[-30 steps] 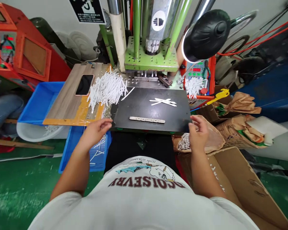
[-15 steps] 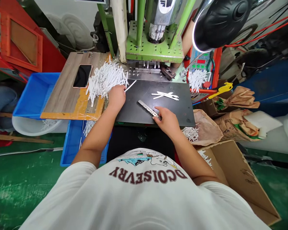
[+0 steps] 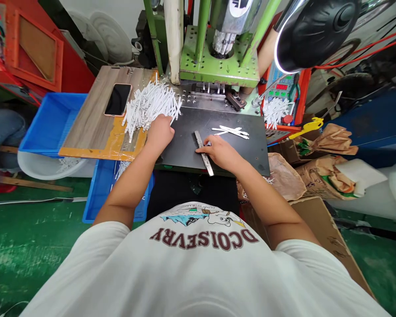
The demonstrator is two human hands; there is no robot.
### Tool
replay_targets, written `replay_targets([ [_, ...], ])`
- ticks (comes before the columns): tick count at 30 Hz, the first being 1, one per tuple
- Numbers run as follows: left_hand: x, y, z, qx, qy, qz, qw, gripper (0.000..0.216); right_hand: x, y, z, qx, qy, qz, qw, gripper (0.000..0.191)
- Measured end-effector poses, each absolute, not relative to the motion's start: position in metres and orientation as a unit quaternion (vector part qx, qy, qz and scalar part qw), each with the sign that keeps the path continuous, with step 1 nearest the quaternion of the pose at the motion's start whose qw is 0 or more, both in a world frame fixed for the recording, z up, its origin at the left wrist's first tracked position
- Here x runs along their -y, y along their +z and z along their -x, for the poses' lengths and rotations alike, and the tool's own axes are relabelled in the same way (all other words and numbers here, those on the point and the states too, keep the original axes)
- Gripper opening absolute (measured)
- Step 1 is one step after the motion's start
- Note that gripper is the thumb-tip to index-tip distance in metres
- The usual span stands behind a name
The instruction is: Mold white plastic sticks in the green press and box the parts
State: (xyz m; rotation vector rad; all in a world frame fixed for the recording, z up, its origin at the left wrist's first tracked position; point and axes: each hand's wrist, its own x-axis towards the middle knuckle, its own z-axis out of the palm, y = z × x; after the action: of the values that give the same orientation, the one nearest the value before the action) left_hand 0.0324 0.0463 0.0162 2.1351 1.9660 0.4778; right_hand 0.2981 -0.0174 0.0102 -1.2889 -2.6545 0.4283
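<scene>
A green press [image 3: 214, 57] stands at the back of the bench, with a black dome lamp [image 3: 317, 31] leaning in at its right and a control panel [image 3: 280, 88] beyond. Below the press lies a black worktop [image 3: 218, 145]. A wood-grain board [image 3: 86, 119] runs off its left edge, over a blue crate [image 3: 49, 123], and carries a phone [image 3: 118, 100] lying face up. Next to the phone, at the worktop's far left corner, sits a heap of white plastic strips [image 3: 148, 105]. A few loose white strips [image 3: 231, 132] lie near the worktop's far edge, right of centre.

A slim metal bar [image 3: 203, 152] lies tilted across the worktop, its lower end at the near edge. The person's right hand [image 3: 218, 153] is on it, fingers together and curled over the bar, apparently clamped on it. The left hand [image 3: 159, 134] sits at the near side of the heap, touching the strips; its fingers look slightly apart, but whether they grip anything cannot be told.
</scene>
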Motion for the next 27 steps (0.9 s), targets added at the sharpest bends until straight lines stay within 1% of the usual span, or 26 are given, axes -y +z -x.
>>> replay_targets([
  [4, -0.027, 0.016, -0.020, -0.642, 0.305, -0.672, 0.209, 0.022, -0.005, 0.010, -0.288, 0.892, 0.115, 0.418, 0.126, 0.031],
  [7, -0.008, 0.018, -0.014, -0.626, 0.397, -0.609, 0.282, 0.015, -0.015, 0.005, -0.282, 0.894, 0.154, 0.401, 0.125, 0.024],
  [11, 0.015, 0.022, 0.006, -0.619, 0.491, -0.534, 0.302, 0.009, -0.012, 0.001, -0.286, 0.865, 0.229, 0.427, 0.131, 0.022],
  [14, 0.027, 0.021, 0.021, -0.612, 0.544, -0.486, 0.304, 0.014, -0.017, 0.011, -0.287, 0.847, 0.283, 0.434, 0.118, 0.029],
  [16, 0.031, 0.019, 0.024, -0.609, 0.565, -0.465, 0.307, 0.017, -0.034, 0.023, -0.275, 0.837, 0.296, 0.444, 0.121, 0.033],
  [17, 0.033, 0.017, 0.023, -0.607, 0.570, -0.460, 0.309, 0.018, -0.046, 0.030, -0.264, 0.828, 0.291, 0.459, 0.133, 0.032],
  [20, 0.035, 0.015, 0.015, -0.608, 0.566, -0.463, 0.310, 0.019, -0.084, 0.041, -0.214, 0.794, 0.261, 0.523, 0.167, 0.019],
  [22, 0.038, 0.015, 0.013, -0.616, 0.558, -0.465, 0.304, 0.017, -0.100, 0.040, -0.175, 0.778, 0.263, 0.550, 0.152, 0.011],
  [23, 0.039, 0.015, 0.013, -0.622, 0.555, -0.463, 0.300, 0.017, -0.103, 0.037, -0.158, 0.773, 0.265, 0.560, 0.137, 0.013],
  [27, 0.045, 0.014, 0.017, -0.635, 0.538, -0.472, 0.290, 0.017, -0.103, 0.015, -0.125, 0.761, 0.249, 0.591, 0.096, 0.034],
])
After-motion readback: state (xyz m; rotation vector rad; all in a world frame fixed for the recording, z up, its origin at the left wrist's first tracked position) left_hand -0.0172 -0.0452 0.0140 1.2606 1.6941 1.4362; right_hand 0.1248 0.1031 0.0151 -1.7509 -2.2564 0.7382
